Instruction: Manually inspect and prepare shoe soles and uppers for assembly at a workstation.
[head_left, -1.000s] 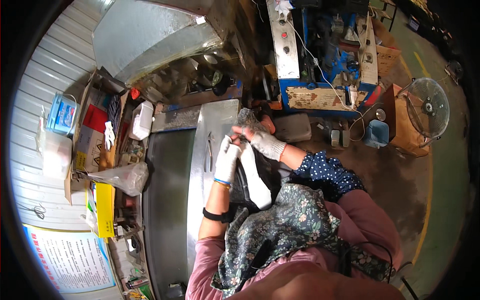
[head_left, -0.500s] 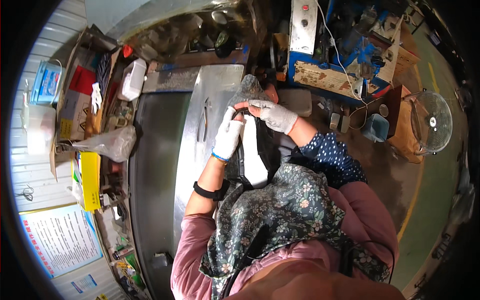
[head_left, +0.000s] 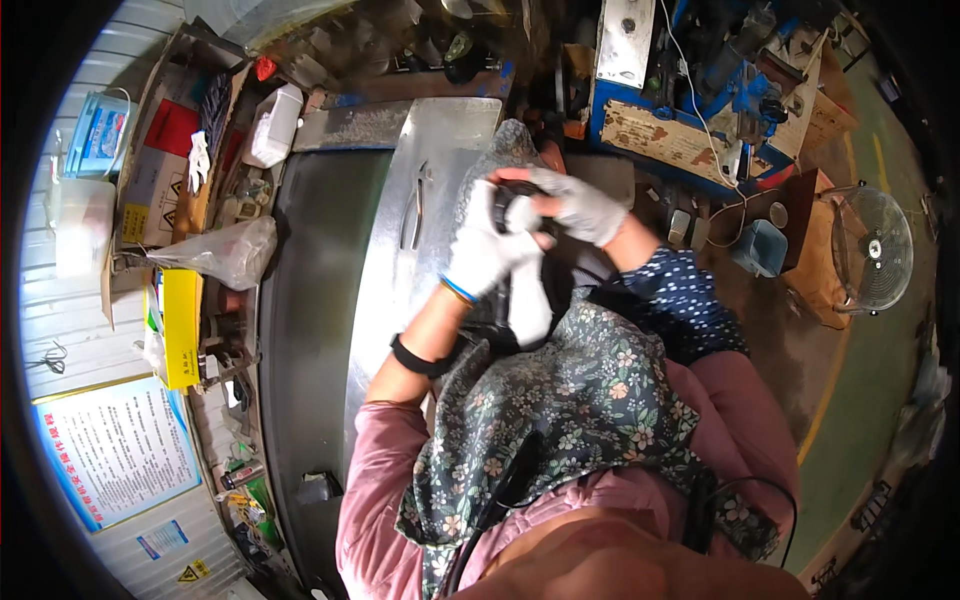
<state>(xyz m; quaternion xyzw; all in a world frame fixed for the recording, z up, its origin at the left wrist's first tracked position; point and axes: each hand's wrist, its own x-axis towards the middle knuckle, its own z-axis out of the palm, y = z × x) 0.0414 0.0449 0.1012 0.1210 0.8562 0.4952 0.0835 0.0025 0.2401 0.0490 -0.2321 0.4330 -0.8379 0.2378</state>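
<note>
Pinching the black-rimmed white piece [head_left: 530, 308], the right hand [head_left: 587, 211] curls over its far end. The left hand [head_left: 480, 257] clasps it

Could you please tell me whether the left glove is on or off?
On: the white glove covers the back of the left hand.

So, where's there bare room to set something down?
The long dark surface between the plastic bag and shiny metal plate looks mostly bare. It's crowded where the left hand and right hand meet at a dark piece.
</note>
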